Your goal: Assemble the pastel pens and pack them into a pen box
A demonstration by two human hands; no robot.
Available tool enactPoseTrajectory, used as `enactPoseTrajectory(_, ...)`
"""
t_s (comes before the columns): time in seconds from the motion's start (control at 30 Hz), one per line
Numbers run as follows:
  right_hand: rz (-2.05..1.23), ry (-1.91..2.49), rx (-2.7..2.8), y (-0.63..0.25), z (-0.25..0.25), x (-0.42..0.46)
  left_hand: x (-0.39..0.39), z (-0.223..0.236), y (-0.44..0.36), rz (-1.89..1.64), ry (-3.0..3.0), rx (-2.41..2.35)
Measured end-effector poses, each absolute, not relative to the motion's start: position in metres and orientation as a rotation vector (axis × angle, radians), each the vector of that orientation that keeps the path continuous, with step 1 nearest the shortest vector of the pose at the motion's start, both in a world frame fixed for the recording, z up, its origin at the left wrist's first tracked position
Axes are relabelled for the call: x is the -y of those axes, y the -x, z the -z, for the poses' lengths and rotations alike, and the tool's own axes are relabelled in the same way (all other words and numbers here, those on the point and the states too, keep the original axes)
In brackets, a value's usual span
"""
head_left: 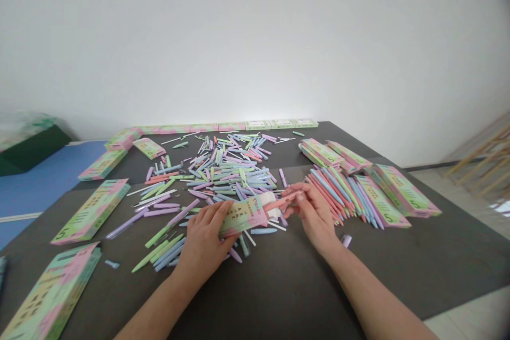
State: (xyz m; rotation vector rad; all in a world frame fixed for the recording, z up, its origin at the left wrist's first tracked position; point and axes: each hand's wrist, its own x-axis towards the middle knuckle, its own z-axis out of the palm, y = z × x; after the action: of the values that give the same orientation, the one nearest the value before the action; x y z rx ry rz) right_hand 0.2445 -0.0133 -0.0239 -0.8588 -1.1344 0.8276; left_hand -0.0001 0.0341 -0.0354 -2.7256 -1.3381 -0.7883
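My left hand grips a pastel green-and-pink cardboard box printed with text, holding it low over the table. My right hand is shut on a pink pen, whose end lies close to the box's open end. A white piece, perhaps paper or plastic, shows between my hands, and I cannot tell what it is. A loose pile of pastel pens and caps spreads just beyond my left hand. Pink, blue and green pens lie fanned beside my right hand.
A dark table carries several pastel boxes along its far edge and left side, with more stacked at right. A blue surface lies past the left edge. A wooden rack stands at right.
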Motion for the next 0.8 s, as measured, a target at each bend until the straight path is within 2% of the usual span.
enactPoseTrajectory(0.27,-0.730,0.936,1.308,-0.2407,0.0264,0.0163,-0.0347,0.0349,-0.0014,0.806,2.721,1.342)
enactPoseTrajectory(0.47,-0.223,1.155,1.588,-0.2470,0.0243,0.0161,-0.0342,0.0351,-0.0013,0.826,2.732,1.334)
enactPoseTrajectory(0.8,-0.267,1.098,1.685,-0.2405,0.0279,0.0151,-0.0333,0.0348,-0.0018,0.835,2.731,1.322)
